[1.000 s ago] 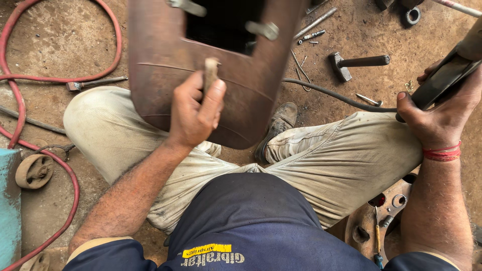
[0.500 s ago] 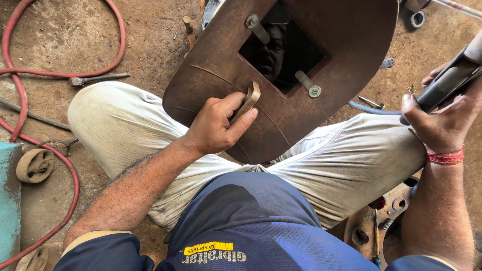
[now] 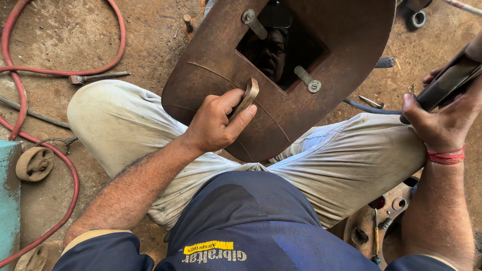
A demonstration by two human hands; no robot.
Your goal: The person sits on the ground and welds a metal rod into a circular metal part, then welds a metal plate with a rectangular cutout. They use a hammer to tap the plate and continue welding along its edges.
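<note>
My left hand point(image 3: 218, 123) grips the wooden handle point(image 3: 247, 98) of a brown hand-held welding shield point(image 3: 226, 55), held tilted above my knees. Its dark glass window point(image 3: 278, 47) sits near the top middle, held by two metal clips. My right hand point(image 3: 444, 118) is closed around a dark welding electrode holder point(image 3: 442, 85) at the right edge, resting on my right knee. A black cable point(image 3: 369, 106) runs from behind the shield toward that hand. I sit cross-legged in light trousers point(image 3: 125, 130).
A red hose point(image 3: 70, 170) loops over the dirt floor at left. A small metal wheel point(image 3: 34, 163) lies by a teal block point(image 3: 7, 200). A rusty metal part with holes point(image 3: 381, 226) sits under my right thigh. A ring point(image 3: 416, 19) and bolts lie top right.
The shield has swung from upright in front of me to tilted rightward and nearer the camera, my left hand moving right with it. The right hand stays put.
</note>
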